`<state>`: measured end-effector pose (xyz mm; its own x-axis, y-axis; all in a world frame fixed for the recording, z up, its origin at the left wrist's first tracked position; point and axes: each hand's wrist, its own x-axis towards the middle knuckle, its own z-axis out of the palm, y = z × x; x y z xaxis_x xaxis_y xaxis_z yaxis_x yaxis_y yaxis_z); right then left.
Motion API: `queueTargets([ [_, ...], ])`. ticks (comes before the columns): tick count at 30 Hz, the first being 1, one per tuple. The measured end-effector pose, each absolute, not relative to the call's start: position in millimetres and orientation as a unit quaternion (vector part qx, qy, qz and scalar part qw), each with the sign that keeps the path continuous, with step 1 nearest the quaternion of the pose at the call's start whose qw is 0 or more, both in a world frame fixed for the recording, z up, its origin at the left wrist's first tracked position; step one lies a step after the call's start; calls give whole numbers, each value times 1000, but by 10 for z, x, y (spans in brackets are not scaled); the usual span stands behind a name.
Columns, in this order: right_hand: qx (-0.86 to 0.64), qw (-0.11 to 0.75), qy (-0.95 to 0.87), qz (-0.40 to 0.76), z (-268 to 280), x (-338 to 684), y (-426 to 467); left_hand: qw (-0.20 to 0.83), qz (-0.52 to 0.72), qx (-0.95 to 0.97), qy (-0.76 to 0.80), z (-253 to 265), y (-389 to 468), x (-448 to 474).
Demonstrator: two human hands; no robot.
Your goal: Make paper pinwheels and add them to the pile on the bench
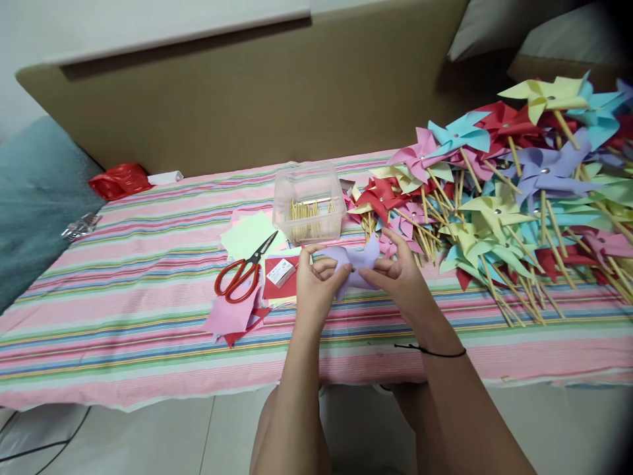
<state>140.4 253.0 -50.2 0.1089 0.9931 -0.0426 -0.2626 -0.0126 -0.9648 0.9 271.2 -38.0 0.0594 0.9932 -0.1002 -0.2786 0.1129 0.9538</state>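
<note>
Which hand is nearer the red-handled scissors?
Left. The left hand is to the right of the scissors, holding the purple paper pinwheel; the right hand, farther away, holds its other side.

We are stretching our left arm (298,389) almost straight ahead, and our right arm (469,396) is slanting in from the side. Our left hand (317,280) and our right hand (399,272) are facing each other, close together. Both are pinching, with thumbs (340,277) pointing inward and fingers (309,253) bending. Our legs (417,415) are showing below.
</note>
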Motion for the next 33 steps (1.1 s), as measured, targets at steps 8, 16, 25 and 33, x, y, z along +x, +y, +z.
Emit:
queueTargets([
  [8, -505, 567, -379, 529, -533, 1424, 2550, 579, 567, 346, 473, -442, 2759, -29],
  [16, -477, 580, -419, 510, -549, 1336, 2530, 621, 560, 364, 410, -418, 2746, -45],
  [25, -460, 560, -441, 529, -537, 1233, 2498, 643, 564, 353, 378, -407, 2762, -165],
  [33, -477, 589, -506, 411, -308, 1140, 2455, 646, 580, 355, 347, -342, 2755, -258],
])
